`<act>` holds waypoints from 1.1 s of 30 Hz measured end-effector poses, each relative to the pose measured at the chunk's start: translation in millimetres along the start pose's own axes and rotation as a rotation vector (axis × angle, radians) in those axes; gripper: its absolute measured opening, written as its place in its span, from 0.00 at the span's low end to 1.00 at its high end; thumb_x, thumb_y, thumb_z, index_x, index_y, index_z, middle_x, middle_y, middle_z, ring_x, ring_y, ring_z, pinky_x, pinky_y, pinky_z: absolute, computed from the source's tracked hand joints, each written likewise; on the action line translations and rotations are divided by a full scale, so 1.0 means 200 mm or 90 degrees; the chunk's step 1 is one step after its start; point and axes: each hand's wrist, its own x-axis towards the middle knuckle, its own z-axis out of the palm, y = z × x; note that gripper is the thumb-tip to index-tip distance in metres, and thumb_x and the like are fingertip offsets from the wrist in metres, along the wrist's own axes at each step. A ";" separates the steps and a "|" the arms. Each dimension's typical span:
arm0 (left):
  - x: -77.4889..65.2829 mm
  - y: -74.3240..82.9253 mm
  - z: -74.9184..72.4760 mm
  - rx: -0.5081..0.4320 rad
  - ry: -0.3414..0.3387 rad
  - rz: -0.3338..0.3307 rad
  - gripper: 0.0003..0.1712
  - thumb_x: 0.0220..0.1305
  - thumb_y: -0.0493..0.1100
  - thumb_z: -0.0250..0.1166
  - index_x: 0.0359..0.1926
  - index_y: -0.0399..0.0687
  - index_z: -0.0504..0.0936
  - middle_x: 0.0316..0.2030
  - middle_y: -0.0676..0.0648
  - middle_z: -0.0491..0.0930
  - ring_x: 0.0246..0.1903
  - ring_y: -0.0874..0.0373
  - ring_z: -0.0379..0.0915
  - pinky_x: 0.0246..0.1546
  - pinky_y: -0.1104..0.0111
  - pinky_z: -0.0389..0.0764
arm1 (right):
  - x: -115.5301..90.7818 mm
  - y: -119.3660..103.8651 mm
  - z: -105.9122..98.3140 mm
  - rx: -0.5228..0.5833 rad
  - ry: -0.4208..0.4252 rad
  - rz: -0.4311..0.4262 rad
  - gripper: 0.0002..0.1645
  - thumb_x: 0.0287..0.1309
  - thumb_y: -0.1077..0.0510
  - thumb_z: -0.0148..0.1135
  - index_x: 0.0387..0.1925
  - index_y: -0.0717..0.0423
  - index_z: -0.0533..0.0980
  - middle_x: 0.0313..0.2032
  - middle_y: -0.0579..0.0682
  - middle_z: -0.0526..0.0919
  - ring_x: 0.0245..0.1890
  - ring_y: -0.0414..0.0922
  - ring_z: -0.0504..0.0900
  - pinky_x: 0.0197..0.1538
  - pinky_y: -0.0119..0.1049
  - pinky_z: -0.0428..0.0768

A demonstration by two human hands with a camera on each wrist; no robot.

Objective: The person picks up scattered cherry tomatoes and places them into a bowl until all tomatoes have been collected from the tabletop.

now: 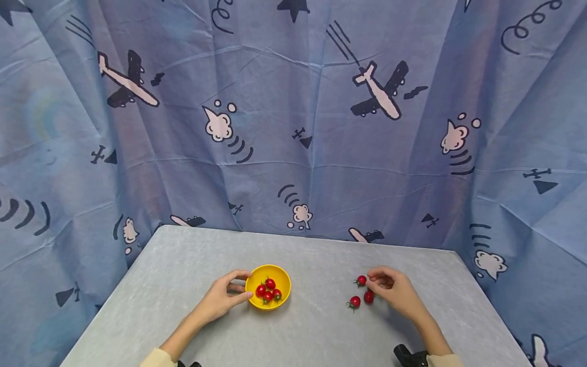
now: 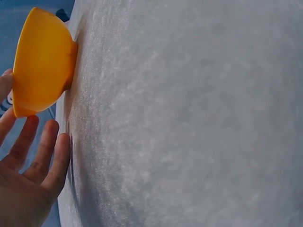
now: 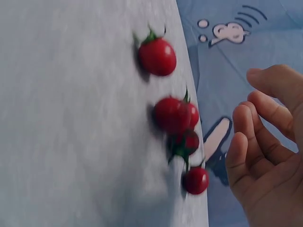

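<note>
Tomato [image 1: 355,302] pickup seems underway: relaxed, empty right hand [image 1: 398,291] likely needs a pinch next; left hand [image 1: 223,296], fingers extended, touches bowl [image 1: 285,283].

Bench [image 1: 316,331]: pale grey, faintly mottled top, stretching away from you to a straight far edge.
Yellow bowl [image 1: 282,278]: upright, a little left of the bench's middle as you look.
Cherry tomatoes [image 1: 355,302]: loose red cluster on your right, well apart from the bowl; you see three from above, blur elsewhere hiding the exact count.
</note>
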 end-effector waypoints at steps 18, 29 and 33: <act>0.00 0.00 0.00 0.005 -0.001 -0.005 0.27 0.64 0.40 0.73 0.63 0.40 0.77 0.58 0.35 0.76 0.45 0.47 0.81 0.44 0.64 0.84 | -0.07 0.17 -0.15 -0.010 0.039 0.022 0.13 0.60 0.66 0.72 0.45 0.68 0.81 0.36 0.54 0.84 0.33 0.43 0.83 0.34 0.33 0.83; 0.00 0.00 0.00 -0.003 0.002 -0.001 0.27 0.64 0.39 0.73 0.63 0.40 0.77 0.57 0.35 0.76 0.45 0.47 0.81 0.44 0.63 0.85 | -0.04 0.22 -0.16 -0.080 0.016 0.100 0.26 0.58 0.59 0.76 0.53 0.69 0.78 0.43 0.58 0.82 0.40 0.51 0.82 0.38 0.34 0.82; 0.00 -0.01 0.00 -0.011 0.003 -0.001 0.28 0.64 0.39 0.73 0.63 0.41 0.77 0.58 0.36 0.76 0.45 0.47 0.81 0.44 0.62 0.85 | -0.02 0.23 -0.16 -0.095 -0.010 0.127 0.33 0.59 0.55 0.76 0.58 0.70 0.74 0.48 0.63 0.80 0.46 0.56 0.81 0.43 0.39 0.83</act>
